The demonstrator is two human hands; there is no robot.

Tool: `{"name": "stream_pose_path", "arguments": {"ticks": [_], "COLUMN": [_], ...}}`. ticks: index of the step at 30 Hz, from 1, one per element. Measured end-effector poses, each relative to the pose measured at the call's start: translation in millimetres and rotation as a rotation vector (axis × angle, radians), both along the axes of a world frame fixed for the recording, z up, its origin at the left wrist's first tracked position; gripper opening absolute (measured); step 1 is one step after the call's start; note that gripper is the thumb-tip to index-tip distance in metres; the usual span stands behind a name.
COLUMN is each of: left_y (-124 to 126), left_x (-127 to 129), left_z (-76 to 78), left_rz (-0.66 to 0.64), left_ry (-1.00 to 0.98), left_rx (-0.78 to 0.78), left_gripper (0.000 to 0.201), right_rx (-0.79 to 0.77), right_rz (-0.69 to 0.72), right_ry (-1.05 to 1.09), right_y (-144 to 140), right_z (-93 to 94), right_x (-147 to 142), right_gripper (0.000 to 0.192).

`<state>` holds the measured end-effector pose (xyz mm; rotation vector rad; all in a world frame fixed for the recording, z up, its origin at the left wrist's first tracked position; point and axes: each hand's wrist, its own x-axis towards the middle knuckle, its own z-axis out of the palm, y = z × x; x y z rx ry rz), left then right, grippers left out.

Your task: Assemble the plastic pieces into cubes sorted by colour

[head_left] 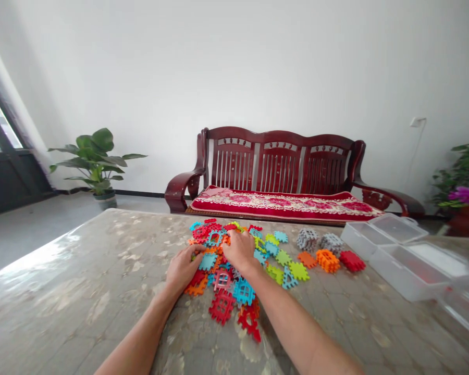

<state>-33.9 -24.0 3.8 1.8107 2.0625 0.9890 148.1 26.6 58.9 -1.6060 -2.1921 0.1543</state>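
Note:
A loose heap of toothed plastic building pieces in red, orange, blue and green lies on the table between and around my hands. My left hand [185,266] rests at the heap's left side, fingers stretched over the edge of a light-blue square piece [208,261]. Deeper in the heap, my right hand [239,251] has its fingers curled down beside an orange piece [226,239]; what they grip is hidden. Nearer me lie a red square piece [222,307], a blue window piece [244,291] and a pink-red window piece [222,279].
Right of the heap stand grey stacks [307,239], an orange stack [328,261] and a red stack [352,261] of pieces. Clear plastic boxes [408,276] with lids sit at the table's right. A wooden bench [279,156] is behind the table [82,281].

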Motion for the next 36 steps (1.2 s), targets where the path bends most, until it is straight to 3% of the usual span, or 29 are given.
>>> {"name": "stream_pose_path", "arguments": {"ticks": [7, 12, 16, 20, 24, 31, 36], "left_y": [0, 1, 2, 3, 4, 9, 9], "left_x": [1, -1, -2, -3, -5, -10, -11], "left_z": [0.3, -2.7, -3.5, -4.6, -7.2, -13.2, -13.4], "left_rz": [0.009, 0.000, 0.008, 0.003, -0.011, -0.030, -0.033], "left_ry": [0.011, 0.018, 0.023, 0.032, 0.018, -0.015, 0.002], "left_rx": [0.012, 0.012, 0.016, 0.018, 0.011, 0.011, 0.007], "left_gripper": [0.029, 0.030, 0.031, 0.033, 0.034, 0.036, 0.037], "right_rx": [0.002, 0.240, 0.255, 0.183, 0.138, 0.065, 0.036], "right_rz": [0.015, 0.113, 0.208, 0.096, 0.040, -0.043, -0.074], "right_ry": [0.232, 0.361, 0.354, 0.387, 0.307, 0.076, -0.030], "right_y": [6, 2, -2, -7, -12, -19, -21], "right_z": [-3.6, -4.6, -20.1, -42.3, -48.2, -32.9, -34.1], "right_x": [29, 81, 130, 162, 172, 176, 172], "right_gripper": [0.039, 0.032, 0.046, 0.048, 0.039, 0.054, 0.058]}}
